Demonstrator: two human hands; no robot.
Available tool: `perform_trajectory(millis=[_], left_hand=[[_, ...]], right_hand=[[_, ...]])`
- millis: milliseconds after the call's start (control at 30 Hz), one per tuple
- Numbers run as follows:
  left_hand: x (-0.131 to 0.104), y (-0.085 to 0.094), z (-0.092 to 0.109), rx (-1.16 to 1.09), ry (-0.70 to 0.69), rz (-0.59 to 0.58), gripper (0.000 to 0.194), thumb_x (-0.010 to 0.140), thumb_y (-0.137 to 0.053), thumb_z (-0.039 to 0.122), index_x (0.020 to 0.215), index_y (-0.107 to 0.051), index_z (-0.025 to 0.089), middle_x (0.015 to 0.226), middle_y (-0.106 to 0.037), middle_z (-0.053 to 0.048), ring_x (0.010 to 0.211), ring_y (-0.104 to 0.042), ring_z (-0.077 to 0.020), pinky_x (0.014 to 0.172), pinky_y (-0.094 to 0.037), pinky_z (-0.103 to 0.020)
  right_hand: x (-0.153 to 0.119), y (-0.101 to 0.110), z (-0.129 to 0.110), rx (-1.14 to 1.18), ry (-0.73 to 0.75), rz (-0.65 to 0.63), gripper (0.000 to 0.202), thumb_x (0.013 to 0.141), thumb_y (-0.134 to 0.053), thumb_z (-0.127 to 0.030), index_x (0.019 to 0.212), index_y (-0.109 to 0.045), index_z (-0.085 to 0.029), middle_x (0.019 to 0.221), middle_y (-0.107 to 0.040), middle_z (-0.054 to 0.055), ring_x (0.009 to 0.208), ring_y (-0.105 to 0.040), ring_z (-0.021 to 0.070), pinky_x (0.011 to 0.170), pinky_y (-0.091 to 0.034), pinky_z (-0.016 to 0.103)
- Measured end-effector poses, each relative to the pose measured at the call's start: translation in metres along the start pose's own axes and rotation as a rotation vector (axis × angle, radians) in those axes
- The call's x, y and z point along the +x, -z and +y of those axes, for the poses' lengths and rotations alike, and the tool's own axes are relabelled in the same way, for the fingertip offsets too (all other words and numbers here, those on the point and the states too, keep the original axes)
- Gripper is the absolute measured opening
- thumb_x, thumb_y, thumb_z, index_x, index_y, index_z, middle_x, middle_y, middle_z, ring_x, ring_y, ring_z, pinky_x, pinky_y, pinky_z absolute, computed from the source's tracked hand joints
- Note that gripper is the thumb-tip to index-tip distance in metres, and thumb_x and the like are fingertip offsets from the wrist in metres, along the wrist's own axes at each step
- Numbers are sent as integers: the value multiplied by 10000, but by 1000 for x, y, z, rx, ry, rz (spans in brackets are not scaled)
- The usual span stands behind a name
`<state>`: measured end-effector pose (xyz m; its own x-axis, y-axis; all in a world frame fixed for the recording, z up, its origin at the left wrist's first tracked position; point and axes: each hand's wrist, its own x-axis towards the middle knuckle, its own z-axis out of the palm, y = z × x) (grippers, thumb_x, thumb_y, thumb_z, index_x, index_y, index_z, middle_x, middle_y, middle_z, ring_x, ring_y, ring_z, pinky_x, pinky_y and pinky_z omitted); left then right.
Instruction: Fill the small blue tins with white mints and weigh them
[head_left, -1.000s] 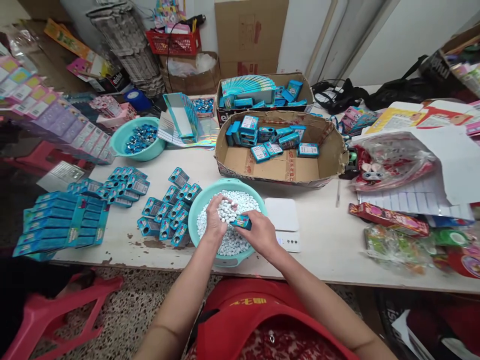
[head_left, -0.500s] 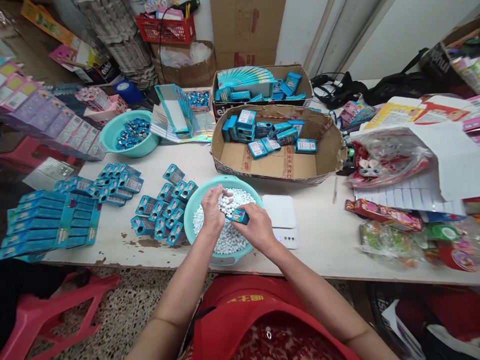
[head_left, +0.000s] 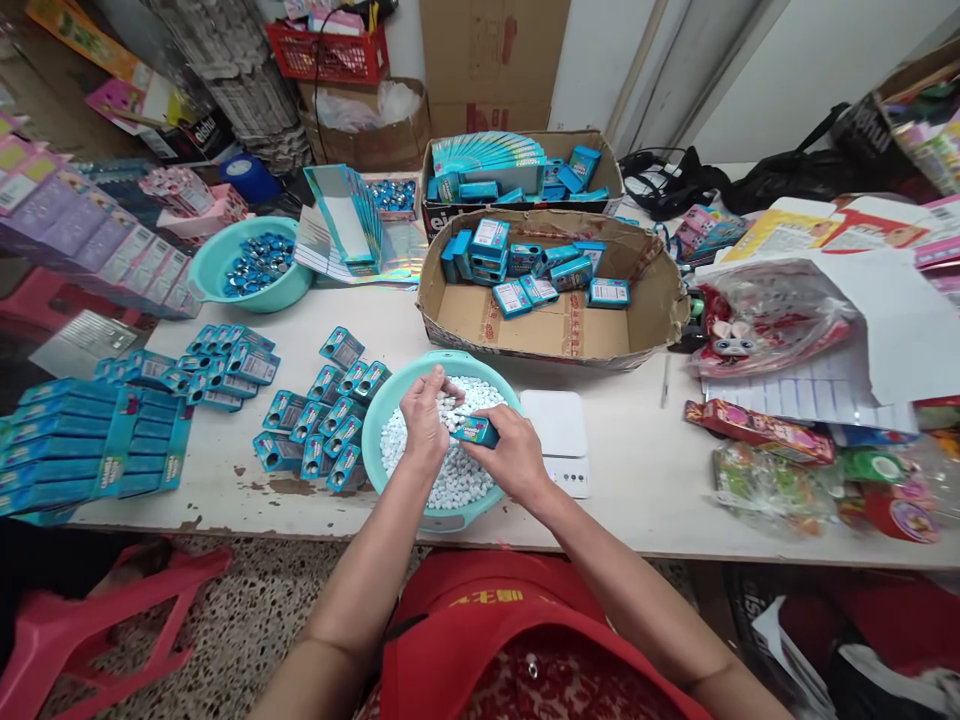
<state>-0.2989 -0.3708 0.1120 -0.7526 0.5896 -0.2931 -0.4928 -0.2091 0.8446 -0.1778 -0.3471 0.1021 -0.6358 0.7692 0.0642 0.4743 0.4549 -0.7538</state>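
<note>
A turquoise basin (head_left: 384, 480) of small white pellets (head_left: 459, 480) stands near the table's front edge. Over it, my left hand (head_left: 426, 420) is cupped with its fingers curled around some white pellets. Beside it my right hand (head_left: 514, 450) grips a small blue box (head_left: 475, 430), whose left end meets the pellets at my left fingers. Several similar blue boxes with round holes (head_left: 315, 420) stand left of the basin. Right of the basin lies a white scale (head_left: 555, 425), partly behind my right hand.
Behind the basin sits an open cardboard box (head_left: 555, 345) with blue boxes inside. A second basin (head_left: 281, 292) at the left back holds blue shiny pieces. Stacked blue cartons (head_left: 52, 440) stand far left; plastic bags (head_left: 772, 490) and a red box (head_left: 757, 430) lie right.
The view has shifted slightly, so the table items appear a little further left. My hands keep nearly the same pose, and the blue box is tilted slightly differently.
</note>
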Motion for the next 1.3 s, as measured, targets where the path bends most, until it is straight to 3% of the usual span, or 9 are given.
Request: perform_trajectory(millis=[200, 633, 833, 900, 967, 1033, 1100, 1200, 1300], left_hand=[[-4, -1, 1, 75, -75, -14, 301, 722, -676, 385, 607, -516, 159, 543, -503, 39, 478, -508, -84, 542, -428, -237], [-9, -2, 1, 96, -105, -11, 238, 739, -655, 371, 701, -537, 168, 549, -525, 41, 499, -547, -97, 524, -430, -223], [-17, -6, 9, 57, -81, -99, 215, 755, -620, 378, 779, -561, 173, 543, -564, 27, 503, -573, -117, 615, -486, -272], [-14, -2, 13, 44, -93, -125, 225, 755, -619, 392, 792, -564, 178, 566, -575, 20, 511, -571, -119, 615, -487, -275], [-1, 8, 11, 68, -140, -78, 238, 766, -603, 417, 811, -567, 185, 572, -573, 22, 510, -558, -118, 613, -484, -275], [20, 23, -1, 200, -198, 0, 250, 779, -577, 437, 810, -581, 189, 585, -582, 13, 545, -562, -130, 638, -480, -281], [43, 37, -23, 499, -239, -16, 245, 780, -568, 430, 768, -609, 189, 654, -620, -22, 660, -591, -164, 711, -474, -303], [66, 46, -63, 879, -266, -206, 152, 750, -623, 350, 746, -650, 200, 847, -668, -66, 890, -598, -216, 882, -423, -344], [67, 44, -89, 1110, -290, -342, 136, 778, -612, 333, 825, -662, 216, 992, -648, -78, 1031, -552, -240, 975, -353, -377]], right_hand=[[-1, -1, 1, 58, -3, 43, 276, 683, -717, -234, 946, -633, -226, 898, -658, 36, 885, -609, 238, 772, -460, 362], [-2, -6, 1, 210, -41, 70, 275, 683, -721, -229, 948, -646, -236, 893, -648, 22, 873, -607, 217, 777, -470, 344], [1, -7, 1, 297, -77, 79, 278, 683, -723, -233, 954, -662, -226, 878, -647, 21, 862, -606, 208, 780, -474, 337], [-2, -2, 0, 356, -71, 91, 277, 687, -724, -254, 956, -663, -233, 900, -655, 21, 881, -612, 205, 800, -478, 341], [-8, 6, 2, 424, -63, 107, 298, 687, -735, -285, 971, -662, -234, 947, -660, 32, 922, -616, 210, 828, -480, 346], [-15, 14, 6, 466, -75, 127, 318, 681, -749, -319, 975, -664, -233, 982, -662, 45, 947, -619, 219, 842, -483, 353], [-23, 21, 12, 461, -104, 142, 312, 678, -753, -337, 960, -670, -232, 977, -668, 51, 937, -626, 226, 836, -491, 364], [-32, 27, 21, 428, -131, 152, 297, 683, -748, -322, 957, -672, -237, 962, -672, 48, 922, -628, 225, 825, -497, 367], [-38, 31, 27, 406, -150, 170, 312, 688, -750, -308, 979, -663, -239, 970, -664, 41, 925, -621, 216, 829, -491, 355]])
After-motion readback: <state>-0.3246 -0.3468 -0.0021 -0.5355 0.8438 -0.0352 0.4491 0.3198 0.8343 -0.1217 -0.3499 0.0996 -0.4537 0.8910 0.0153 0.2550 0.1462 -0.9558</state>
